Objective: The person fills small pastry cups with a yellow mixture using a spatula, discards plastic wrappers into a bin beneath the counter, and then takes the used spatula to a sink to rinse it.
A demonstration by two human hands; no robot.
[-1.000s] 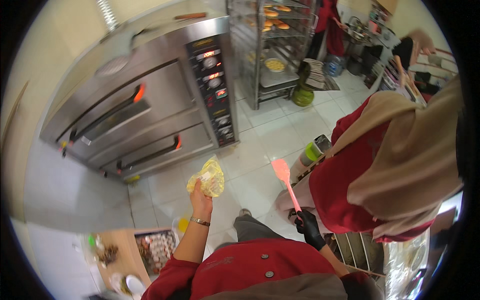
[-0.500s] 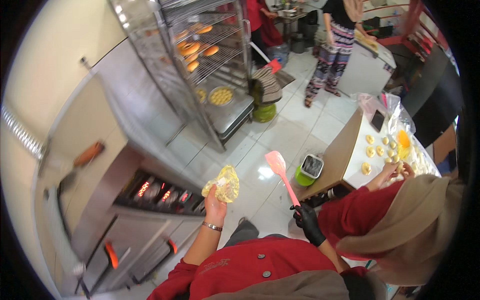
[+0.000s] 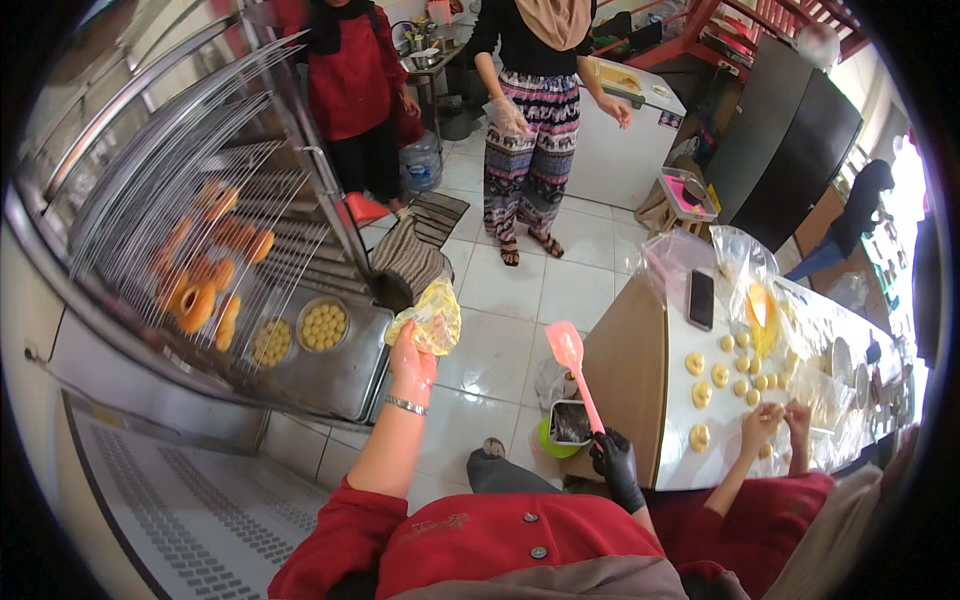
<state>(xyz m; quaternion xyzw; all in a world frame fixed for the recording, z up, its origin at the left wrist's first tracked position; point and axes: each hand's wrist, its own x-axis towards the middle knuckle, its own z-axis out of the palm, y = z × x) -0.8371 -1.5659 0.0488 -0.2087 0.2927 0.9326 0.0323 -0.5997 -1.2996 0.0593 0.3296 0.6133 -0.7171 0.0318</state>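
Note:
My bare left hand [image 3: 412,362] is closed on a crumpled yellow plastic wrapper [image 3: 436,318], held up in front of me. A silver watch or bracelet [image 3: 406,405] circles that wrist. My right hand [image 3: 619,466], in a black glove, is wrapped round the handle of a pink spatula [image 3: 567,350]. The spatula's blade points up and away from me, and its handle passes in front of a container of something dark [image 3: 571,421] standing lower, beside the table.
On the left a metal rack [image 3: 325,190] holds baked rings [image 3: 195,306] and round tins of dough balls [image 3: 323,326]. At the right, a co-worker's hands [image 3: 765,425] shape dough over a white table [image 3: 670,450] with dough pieces and a phone [image 3: 701,299]. Two people stand ahead.
My view has turned right and moved forward; the oven has left the picture, and the rack and table are nearer. Both hands keep their hold on wrapper and spatula.

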